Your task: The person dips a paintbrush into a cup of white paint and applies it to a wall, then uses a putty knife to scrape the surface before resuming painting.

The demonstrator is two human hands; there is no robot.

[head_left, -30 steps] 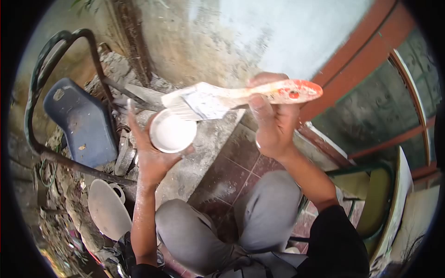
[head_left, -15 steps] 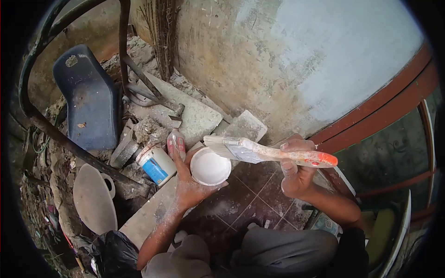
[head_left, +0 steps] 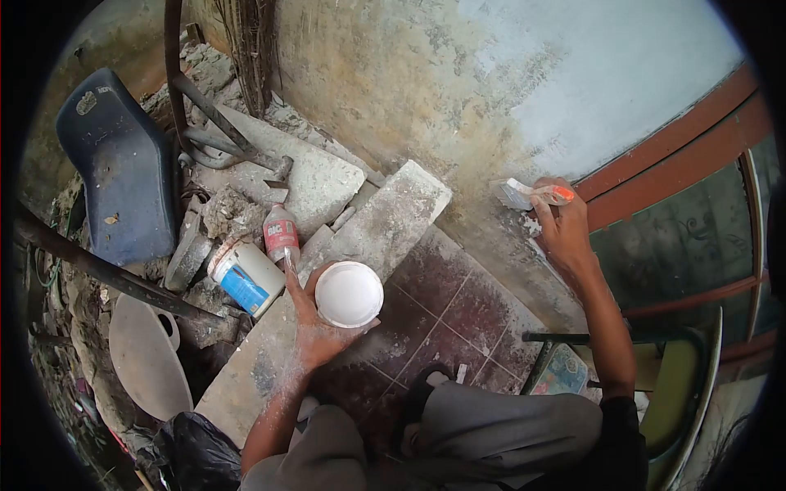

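Observation:
My left hand (head_left: 321, 334) is wrapped round a round cup of white paint (head_left: 350, 296), its mouth facing up. White splatter covers that hand and forearm. In my right hand (head_left: 566, 229) is a paintbrush (head_left: 540, 195) with an orange-tipped, paint-smeared handle. The brush's bristles point left and lie right at the low part of the wall (head_left: 393, 98), close to the red-brown door frame. Part of the wall carries pale blue-white paint (head_left: 606, 90); the lower left of it is stained and bare.
A plastic bottle with a red label (head_left: 281, 232) and a white paint tub with a blue label (head_left: 247, 278) stand left of the cup. Farther left are a dark plastic seat (head_left: 123, 172), metal tubing (head_left: 123, 278) and rubble. A green chair (head_left: 675, 409) is at right.
My right hand has carried the paintbrush away from above the cup, forward to the wall. The view has shifted slightly right; the left hand still holds the cup.

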